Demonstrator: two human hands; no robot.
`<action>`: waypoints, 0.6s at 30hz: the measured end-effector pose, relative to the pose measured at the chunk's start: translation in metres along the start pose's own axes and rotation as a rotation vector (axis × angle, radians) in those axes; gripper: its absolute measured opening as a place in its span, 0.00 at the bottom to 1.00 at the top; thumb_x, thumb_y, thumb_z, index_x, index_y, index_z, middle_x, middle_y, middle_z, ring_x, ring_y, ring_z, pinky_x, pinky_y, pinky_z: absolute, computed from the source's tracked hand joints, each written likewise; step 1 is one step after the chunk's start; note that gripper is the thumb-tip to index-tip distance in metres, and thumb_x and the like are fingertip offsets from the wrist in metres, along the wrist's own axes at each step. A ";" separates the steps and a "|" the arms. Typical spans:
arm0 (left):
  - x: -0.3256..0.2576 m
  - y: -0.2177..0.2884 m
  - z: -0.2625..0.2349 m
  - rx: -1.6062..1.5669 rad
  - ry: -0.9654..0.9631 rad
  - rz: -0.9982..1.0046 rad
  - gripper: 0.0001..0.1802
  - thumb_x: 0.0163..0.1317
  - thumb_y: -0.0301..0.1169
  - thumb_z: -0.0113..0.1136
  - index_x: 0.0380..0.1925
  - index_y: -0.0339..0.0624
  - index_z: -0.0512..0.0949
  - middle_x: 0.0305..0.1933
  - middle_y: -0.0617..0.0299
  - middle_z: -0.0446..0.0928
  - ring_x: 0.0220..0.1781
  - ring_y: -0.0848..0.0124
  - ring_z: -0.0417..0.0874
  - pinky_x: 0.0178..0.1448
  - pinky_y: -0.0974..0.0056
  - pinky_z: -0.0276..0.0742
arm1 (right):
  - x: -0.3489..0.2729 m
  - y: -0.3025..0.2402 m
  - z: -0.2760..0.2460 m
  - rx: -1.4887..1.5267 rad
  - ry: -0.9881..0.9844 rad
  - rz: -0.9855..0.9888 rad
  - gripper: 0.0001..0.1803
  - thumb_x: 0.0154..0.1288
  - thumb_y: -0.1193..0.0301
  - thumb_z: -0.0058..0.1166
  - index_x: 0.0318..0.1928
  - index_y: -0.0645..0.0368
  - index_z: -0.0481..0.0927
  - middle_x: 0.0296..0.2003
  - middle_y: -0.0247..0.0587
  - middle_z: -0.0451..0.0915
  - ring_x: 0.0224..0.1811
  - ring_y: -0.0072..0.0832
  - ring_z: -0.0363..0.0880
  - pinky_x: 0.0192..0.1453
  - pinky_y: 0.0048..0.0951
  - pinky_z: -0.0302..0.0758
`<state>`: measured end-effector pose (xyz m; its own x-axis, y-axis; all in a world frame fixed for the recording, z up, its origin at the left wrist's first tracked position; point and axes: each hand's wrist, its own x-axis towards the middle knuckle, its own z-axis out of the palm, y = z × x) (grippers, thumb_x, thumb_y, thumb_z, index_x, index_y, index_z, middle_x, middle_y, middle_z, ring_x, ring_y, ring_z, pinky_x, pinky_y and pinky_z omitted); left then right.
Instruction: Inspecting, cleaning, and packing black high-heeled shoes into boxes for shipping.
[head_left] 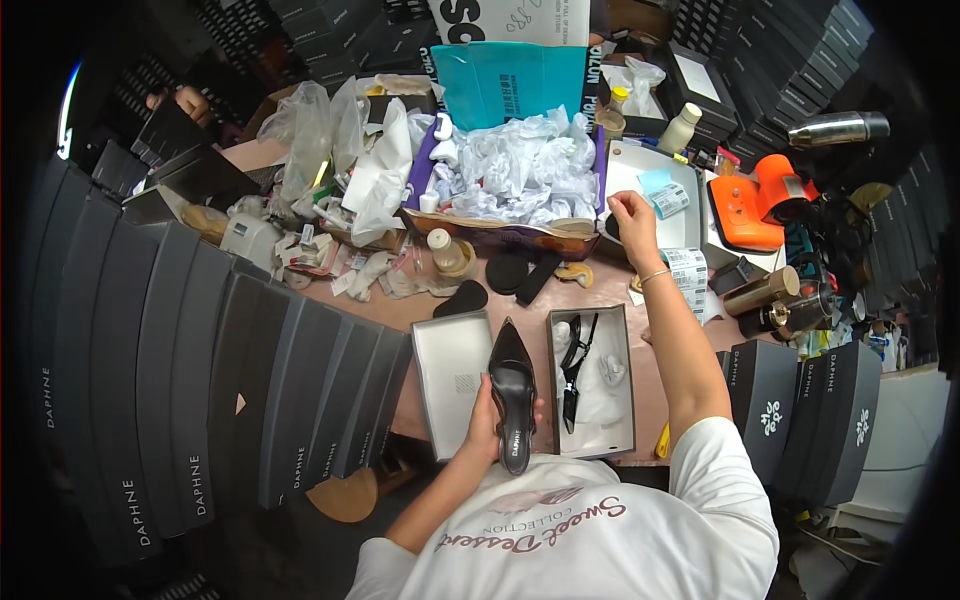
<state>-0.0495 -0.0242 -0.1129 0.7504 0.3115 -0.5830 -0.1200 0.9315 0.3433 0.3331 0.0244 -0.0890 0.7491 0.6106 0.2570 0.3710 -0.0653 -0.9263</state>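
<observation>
My left hand [484,420] is closed around a black pointed-toe shoe [516,390], held toe away from me with its dark insole facing up. To its right stands an open shoebox [625,400] holding a second black strappy shoe [572,375] and white tissue paper [600,400]. A box lid [450,365] with a white inside lies to the left of the held shoe. Farther off, my right hand [632,222] is raised by the edge of a white tray [640,160], its fingers pinched together; whatever they hold is too small to make out.
Tall rows of dark shoeboxes stand at left [210,390] and right [830,420]. A purple-edged carton [510,235] full of crumpled white paper [530,165] stands behind. An orange tape dispenser [745,215], bottles [680,128], printed labels [688,275] and a round black pad [506,272] lie about.
</observation>
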 end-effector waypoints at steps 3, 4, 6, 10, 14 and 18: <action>0.004 0.006 0.011 -0.019 0.029 0.026 0.43 0.62 0.69 0.33 0.50 0.38 0.73 0.40 0.47 0.81 0.35 0.59 0.85 0.34 0.60 0.84 | -0.025 -0.031 -0.010 0.201 -0.107 0.200 0.09 0.67 0.72 0.52 0.43 0.64 0.75 0.33 0.38 0.81 0.33 0.21 0.78 0.36 0.22 0.74; 0.005 0.004 0.010 0.000 0.020 0.015 0.43 0.63 0.69 0.33 0.50 0.38 0.73 0.40 0.47 0.81 0.35 0.59 0.85 0.34 0.60 0.83 | -0.032 -0.031 -0.012 0.037 -0.144 0.126 0.10 0.66 0.71 0.53 0.44 0.64 0.75 0.34 0.40 0.82 0.33 0.24 0.79 0.37 0.25 0.75; 0.010 0.009 0.009 0.041 -0.005 0.012 0.43 0.63 0.69 0.33 0.50 0.39 0.73 0.40 0.47 0.81 0.34 0.59 0.85 0.35 0.60 0.83 | -0.033 -0.038 -0.014 -0.298 -0.138 -0.091 0.21 0.61 0.70 0.56 0.54 0.61 0.74 0.44 0.53 0.79 0.44 0.44 0.79 0.50 0.37 0.75; -0.012 0.003 0.012 0.068 -0.021 -0.031 0.42 0.64 0.68 0.31 0.51 0.39 0.73 0.41 0.47 0.80 0.35 0.59 0.85 0.37 0.61 0.83 | -0.013 -0.005 0.009 -0.678 -0.184 -0.228 0.19 0.60 0.69 0.55 0.52 0.58 0.77 0.49 0.54 0.75 0.51 0.50 0.74 0.52 0.44 0.74; -0.033 -0.011 -0.007 0.001 -0.017 0.034 0.43 0.65 0.66 0.32 0.56 0.36 0.69 0.48 0.51 0.77 0.49 0.58 0.82 0.46 0.54 0.84 | -0.003 0.018 0.040 -1.045 -0.326 -0.117 0.10 0.59 0.71 0.54 0.40 0.58 0.83 0.42 0.53 0.79 0.46 0.49 0.78 0.47 0.46 0.76; -0.050 -0.017 -0.020 -0.052 0.040 0.058 0.42 0.64 0.67 0.34 0.51 0.37 0.72 0.42 0.53 0.80 0.44 0.59 0.84 0.44 0.57 0.84 | 0.009 0.020 0.031 -0.661 -0.284 0.001 0.07 0.60 0.69 0.56 0.30 0.59 0.83 0.31 0.42 0.82 0.34 0.35 0.82 0.39 0.34 0.77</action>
<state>-0.0975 -0.0516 -0.1044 0.7144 0.3718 -0.5928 -0.1968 0.9197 0.3396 0.3303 0.0532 -0.1133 0.6108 0.7865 0.0914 0.6928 -0.4751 -0.5425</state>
